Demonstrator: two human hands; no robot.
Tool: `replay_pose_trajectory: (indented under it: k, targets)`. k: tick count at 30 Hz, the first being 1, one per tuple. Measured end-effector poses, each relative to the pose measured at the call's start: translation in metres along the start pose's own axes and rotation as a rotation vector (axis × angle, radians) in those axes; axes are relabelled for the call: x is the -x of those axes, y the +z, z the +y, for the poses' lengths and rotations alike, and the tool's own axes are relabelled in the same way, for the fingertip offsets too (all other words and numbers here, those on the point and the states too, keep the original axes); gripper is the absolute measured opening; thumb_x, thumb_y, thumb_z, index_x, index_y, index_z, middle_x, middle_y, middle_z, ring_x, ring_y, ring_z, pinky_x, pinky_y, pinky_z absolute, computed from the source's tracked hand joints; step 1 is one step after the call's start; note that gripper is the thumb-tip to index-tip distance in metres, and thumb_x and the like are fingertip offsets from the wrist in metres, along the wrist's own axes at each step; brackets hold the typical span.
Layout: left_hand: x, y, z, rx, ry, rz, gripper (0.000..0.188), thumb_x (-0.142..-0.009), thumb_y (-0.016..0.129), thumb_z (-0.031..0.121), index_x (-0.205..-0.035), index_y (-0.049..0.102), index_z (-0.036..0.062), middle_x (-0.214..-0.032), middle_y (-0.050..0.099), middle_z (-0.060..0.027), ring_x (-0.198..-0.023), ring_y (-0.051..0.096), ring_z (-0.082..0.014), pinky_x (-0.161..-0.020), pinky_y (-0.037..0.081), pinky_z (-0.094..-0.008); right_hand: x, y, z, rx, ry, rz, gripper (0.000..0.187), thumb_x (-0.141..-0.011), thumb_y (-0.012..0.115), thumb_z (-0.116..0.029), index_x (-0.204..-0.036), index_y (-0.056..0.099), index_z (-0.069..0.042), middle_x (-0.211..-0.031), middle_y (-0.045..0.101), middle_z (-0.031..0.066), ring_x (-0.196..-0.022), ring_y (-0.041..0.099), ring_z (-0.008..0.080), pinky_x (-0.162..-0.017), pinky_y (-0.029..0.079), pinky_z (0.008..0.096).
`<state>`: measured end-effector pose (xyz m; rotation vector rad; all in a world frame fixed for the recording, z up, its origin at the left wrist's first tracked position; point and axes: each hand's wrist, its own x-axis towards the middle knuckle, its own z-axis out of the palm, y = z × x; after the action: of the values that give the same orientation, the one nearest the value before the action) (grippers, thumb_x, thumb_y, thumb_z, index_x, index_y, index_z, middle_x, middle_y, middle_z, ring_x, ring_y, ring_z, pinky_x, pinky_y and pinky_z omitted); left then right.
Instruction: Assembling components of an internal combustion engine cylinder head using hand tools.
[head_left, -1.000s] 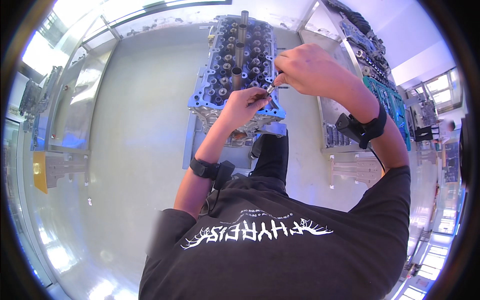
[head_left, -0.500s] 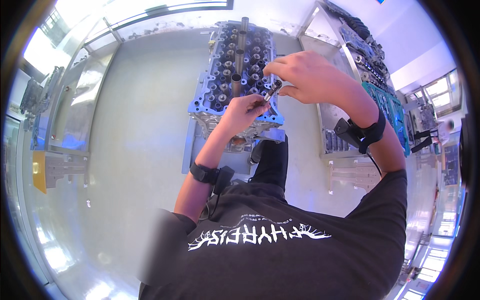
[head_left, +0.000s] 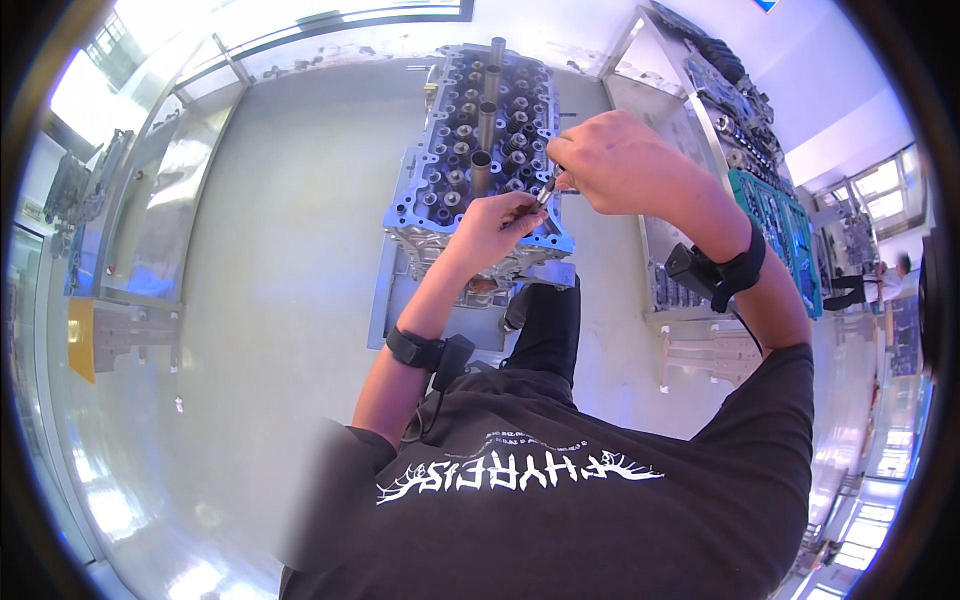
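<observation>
In front of me a metal cylinder head [head_left: 408,222] carries rows of valve springs and several upright tubes [head_left: 481,175] along its middle. Over its near right corner, my left hand [head_left: 490,232] pinches the lower part of a short, shiny metal rod with a dark socket-like end [head_left: 545,194]. My right hand [head_left: 622,165] is closed around the rod's upper end, which its fingers mostly hide. The rod stands tilted between both hands, its top leaning right. Whether its lower end touches the cylinder head, I cannot tell.
On the right, a metal workbench holds engine parts [head_left: 735,150] and an open green tool case [head_left: 775,225]. Another metal bench [head_left: 190,170] stands to the left, with a yellow panel [head_left: 82,340] near its end. Another person [head_left: 880,280] is at the far right.
My right hand has gone from fingers apart beside the rod to closed on its upper end. My left hand keeps its pinch. The whole view has shifted slightly.
</observation>
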<state>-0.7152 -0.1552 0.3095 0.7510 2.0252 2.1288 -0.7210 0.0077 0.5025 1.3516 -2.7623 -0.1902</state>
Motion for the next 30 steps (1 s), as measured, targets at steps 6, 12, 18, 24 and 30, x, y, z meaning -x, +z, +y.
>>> replay_pose_trajectory:
  k: [6,12,18,24,30]
  targets:
    - [-0.001,-0.001,-0.003,-0.066,-0.017,0.007,0.023,-0.089,0.068,0.014,-0.102,0.064,-0.0049,-0.080,0.068,-0.0115,-0.071,0.061,-0.0111,-0.068,0.050,-0.0290,-0.005,0.001,-0.007,0.142,0.093,-0.023,0.022,-0.079,0.069,-0.024,-0.068,0.069,-0.005,-0.061,0.064,0.0120,-0.061,0.066,0.0315,-0.057,0.052,0.0384]
    - [0.002,-0.002,0.007,-0.049,0.013,0.015,0.020,-0.089,0.066,0.011,-0.101,0.065,-0.0039,-0.080,0.068,-0.0122,-0.071,0.062,-0.0131,-0.067,0.050,-0.0297,-0.007,-0.005,-0.003,0.216,0.138,-0.146,0.030,-0.081,0.069,-0.035,-0.074,0.069,-0.006,-0.061,0.062,0.0111,-0.063,0.066,0.0305,-0.058,0.051,0.0383]
    - [0.003,-0.001,0.009,-0.078,-0.017,-0.001,0.017,-0.089,0.064,0.007,-0.102,0.065,-0.0041,-0.081,0.069,-0.0107,-0.074,0.064,-0.0133,-0.071,0.051,-0.0294,0.001,-0.005,0.007,-0.058,-0.113,0.068,0.022,-0.076,0.071,-0.017,-0.089,0.059,-0.005,-0.087,0.063,0.0105,-0.084,0.065,0.0282,-0.069,0.051,0.0376]
    - [0.002,-0.001,0.007,-0.087,-0.010,-0.019,0.019,-0.090,0.065,0.009,-0.103,0.064,-0.0051,-0.088,0.070,-0.0106,-0.083,0.066,-0.0134,-0.076,0.052,-0.0287,-0.003,0.002,0.009,-0.005,-0.166,0.010,0.021,-0.073,0.071,-0.010,-0.090,0.062,-0.003,-0.081,0.059,0.0096,-0.081,0.062,0.0294,-0.072,0.049,0.0390]
    - [0.001,-0.001,0.007,-0.091,0.034,0.011,0.020,-0.088,0.067,0.012,-0.100,0.066,-0.0036,-0.082,0.069,-0.0121,-0.074,0.066,-0.0154,-0.070,0.052,-0.0303,-0.004,0.000,0.004,-0.016,-0.098,-0.016,0.008,-0.071,0.067,-0.006,-0.076,0.061,-0.005,-0.073,0.062,0.0098,-0.075,0.065,0.0292,-0.065,0.051,0.0394]
